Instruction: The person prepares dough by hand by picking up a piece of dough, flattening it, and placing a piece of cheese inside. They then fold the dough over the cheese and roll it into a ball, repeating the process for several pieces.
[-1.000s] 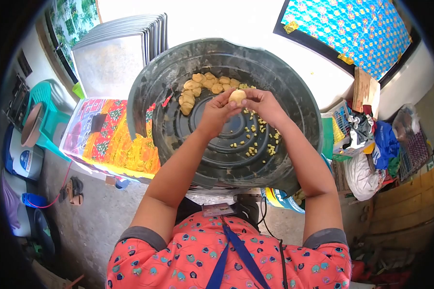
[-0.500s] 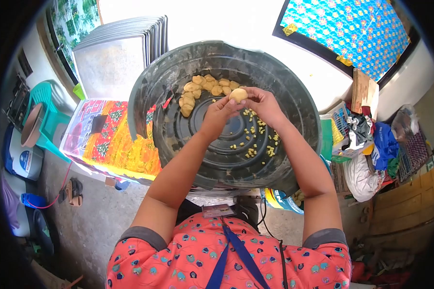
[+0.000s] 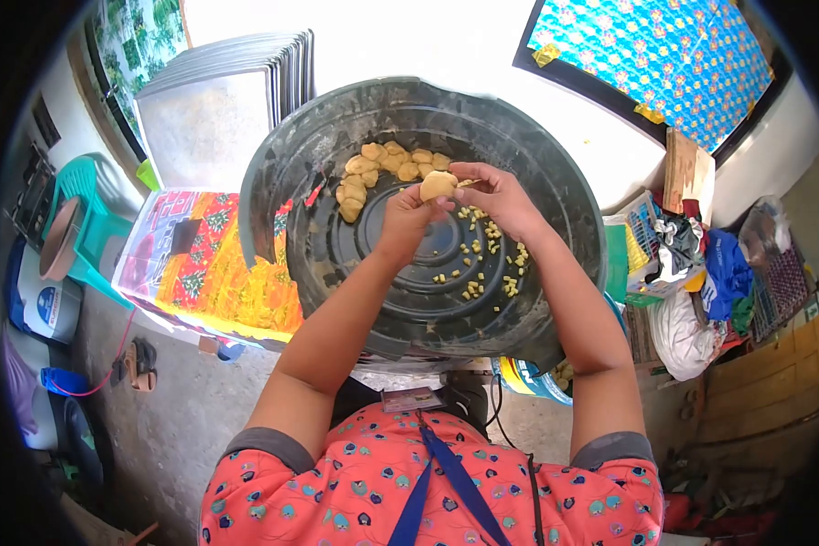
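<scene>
A flattened, pale-tan piece of dough (image 3: pixel 439 186) is held up over a large dark round basin (image 3: pixel 337 282). My left hand (image 3: pixel 408 218) pinches it from the left side, thumb and fingers closed. At its right edge, my right hand (image 3: pixel 500 202) has its thumb and index finger curled around the rim of the piece. Behind my hands, a curved row of dough lumps (image 3: pixel 362 166) lies along the basin's far left. Small yellowish cubes (image 3: pixel 473 289) are scattered over the basin floor, to the right and below my hands.
Stacked metal trays (image 3: pixel 209 118) stand at the back left, beside a colourful covered surface (image 3: pixel 214 264). A green plastic chair (image 3: pixel 86 218) is on the left. Clothes and bags (image 3: pixel 692 273) are piled on the right. A blue-and-yellow bucket (image 3: pixel 528 378) sits below the basin.
The dough piece has shifted slightly left and tilted. My left hand has moved a little left with it, and my right hand's fingers have spread slightly.
</scene>
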A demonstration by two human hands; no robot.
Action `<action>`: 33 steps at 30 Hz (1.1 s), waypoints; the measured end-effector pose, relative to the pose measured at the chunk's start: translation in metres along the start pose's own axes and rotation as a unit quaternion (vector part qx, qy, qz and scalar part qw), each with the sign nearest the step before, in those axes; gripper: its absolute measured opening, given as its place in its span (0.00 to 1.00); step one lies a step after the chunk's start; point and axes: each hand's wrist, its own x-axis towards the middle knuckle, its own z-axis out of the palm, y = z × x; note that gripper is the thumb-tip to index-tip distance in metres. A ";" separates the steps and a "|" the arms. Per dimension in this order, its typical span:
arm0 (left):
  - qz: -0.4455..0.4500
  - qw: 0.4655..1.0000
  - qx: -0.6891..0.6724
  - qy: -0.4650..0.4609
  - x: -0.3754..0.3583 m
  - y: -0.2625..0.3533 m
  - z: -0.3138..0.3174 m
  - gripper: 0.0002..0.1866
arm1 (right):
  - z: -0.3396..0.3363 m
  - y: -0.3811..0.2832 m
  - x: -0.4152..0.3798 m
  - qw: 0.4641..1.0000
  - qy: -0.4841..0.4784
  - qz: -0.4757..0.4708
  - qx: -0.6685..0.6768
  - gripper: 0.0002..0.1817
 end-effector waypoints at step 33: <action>-0.128 0.909 -0.354 -0.181 0.005 0.002 -0.016 0.20 | 0.013 -0.014 -0.003 0.987 -0.031 -0.003 -0.159 0.19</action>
